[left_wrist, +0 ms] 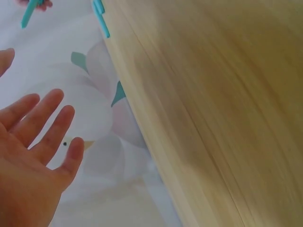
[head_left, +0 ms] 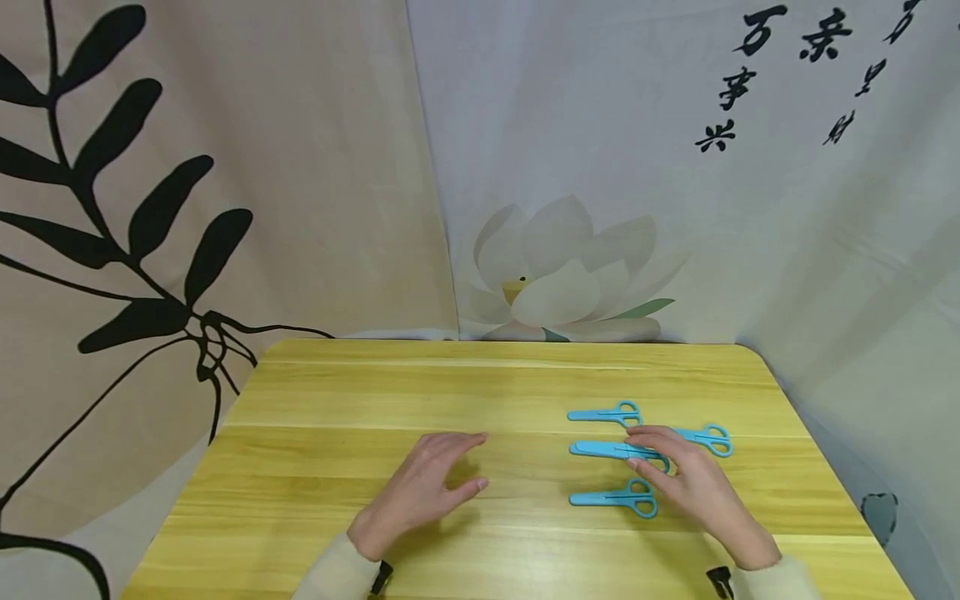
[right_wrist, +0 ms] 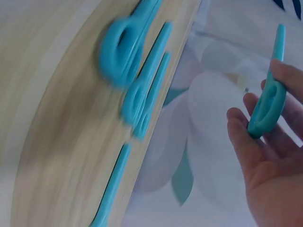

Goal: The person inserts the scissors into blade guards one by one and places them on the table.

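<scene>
My right hand [head_left: 693, 479] pinches a pair of light-blue scissors [right_wrist: 268, 111] by the handle, thumb on one side and fingers on the other. In the right wrist view these scissors are raised off the table, blade end pointing up and away. More blue scissors lie flat: one pair [head_left: 600, 414] farther back, one [head_left: 603, 499] nearer, one [head_left: 708, 439] to the right, partly behind the hand. Another pair [right_wrist: 147, 75] lies between the far and near ones. My left hand [head_left: 423, 483] hovers left of the scissors, fingers apart and holding nothing.
Everything lies on a yellow wood-grain table [head_left: 337, 392] with rounded far corners. Behind it hangs a pale curtain [head_left: 337, 167] printed with dark leaves, a white lotus and black characters. Its folds come close to the table's back edge.
</scene>
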`<state>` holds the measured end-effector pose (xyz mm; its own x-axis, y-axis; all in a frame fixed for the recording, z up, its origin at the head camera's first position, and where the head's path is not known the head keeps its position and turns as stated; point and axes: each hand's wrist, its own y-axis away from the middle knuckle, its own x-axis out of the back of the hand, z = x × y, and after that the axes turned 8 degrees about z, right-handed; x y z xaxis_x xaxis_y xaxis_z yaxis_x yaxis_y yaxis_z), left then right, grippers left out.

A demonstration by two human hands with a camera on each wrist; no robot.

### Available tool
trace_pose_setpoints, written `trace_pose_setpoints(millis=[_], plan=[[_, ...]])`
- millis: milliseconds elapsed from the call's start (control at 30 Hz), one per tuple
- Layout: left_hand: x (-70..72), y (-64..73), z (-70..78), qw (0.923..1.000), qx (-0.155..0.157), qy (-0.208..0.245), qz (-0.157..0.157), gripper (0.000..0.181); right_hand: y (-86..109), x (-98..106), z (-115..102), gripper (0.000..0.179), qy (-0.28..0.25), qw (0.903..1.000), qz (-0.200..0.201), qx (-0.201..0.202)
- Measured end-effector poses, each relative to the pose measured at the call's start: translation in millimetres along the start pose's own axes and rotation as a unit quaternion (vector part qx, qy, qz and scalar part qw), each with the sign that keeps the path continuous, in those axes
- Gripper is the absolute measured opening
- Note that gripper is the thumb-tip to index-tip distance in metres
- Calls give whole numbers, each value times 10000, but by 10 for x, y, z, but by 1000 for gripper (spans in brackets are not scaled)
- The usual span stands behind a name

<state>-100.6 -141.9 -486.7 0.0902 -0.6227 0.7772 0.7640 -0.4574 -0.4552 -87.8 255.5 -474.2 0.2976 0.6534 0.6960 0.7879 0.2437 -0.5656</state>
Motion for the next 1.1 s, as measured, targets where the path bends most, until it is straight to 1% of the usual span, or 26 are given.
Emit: trace_pose_setpoints(millis=[133, 233, 467, 600, 733, 933, 1100], plan=[[21, 12, -20, 9999, 111, -15, 4, 61, 68, 144, 176, 32, -58, 9997, -99, -200], [42, 28, -35, 9998, 198, -53, 14, 61, 128, 230, 317, 32, -26, 9997, -103, -207], [98, 73, -87, 9994, 277, -145, 120, 59, 274, 362, 589, 33, 177, 9992, -197, -285], [118, 84, -109, 9993, 323, -148, 139, 59, 340, 425, 713, 33, 338, 9984, -325, -326], [138, 94, -119, 9992, 355, -139, 135, 59, 376, 467, 809, 32, 455, 9969, -489, -408], [163, 100, -114, 9988, 473, -103, 88, 58, 408, 475, 901, 33, 361, 9970, -558, -402], [189, 103, -119, 9987, 495, -69, 75, 58, 412, 489, 944, 28, 273, 9935, -850, -700]])
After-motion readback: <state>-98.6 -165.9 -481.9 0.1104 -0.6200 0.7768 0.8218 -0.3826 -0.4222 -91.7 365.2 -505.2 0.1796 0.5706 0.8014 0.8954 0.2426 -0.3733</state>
